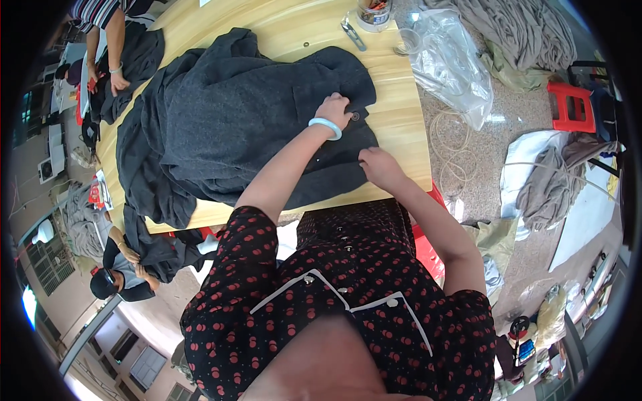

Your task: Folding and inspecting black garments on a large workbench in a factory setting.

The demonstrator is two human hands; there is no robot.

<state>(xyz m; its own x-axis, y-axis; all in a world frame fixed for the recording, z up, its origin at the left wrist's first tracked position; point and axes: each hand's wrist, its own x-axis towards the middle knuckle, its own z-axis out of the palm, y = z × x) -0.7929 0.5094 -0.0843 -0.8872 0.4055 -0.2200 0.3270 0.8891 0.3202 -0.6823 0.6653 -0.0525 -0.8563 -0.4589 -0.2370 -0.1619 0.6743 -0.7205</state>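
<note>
A dark charcoal jacket (227, 120) lies spread and rumpled over the wooden table, with a patch pocket and a round button (355, 116) showing near its right end. On the front of the jacket, close to that button, rests my left hand (333, 112), a pale bangle at its wrist and its fingers closed on the cloth. Nearer to me, my right hand (382, 168) pinches the jacket's right edge between curled fingers. The tips of both hands are partly hidden against the dark fabric.
On the table (404, 137), thread snips (353, 35) lie beside a clear jar (373, 15). Clear plastic sheeting (455, 63), a red stool (572, 107) and cloth heaps are to the right. A co-worker's hands (119, 81) handle dark cloth at far left; another person (124, 271) sits lower left.
</note>
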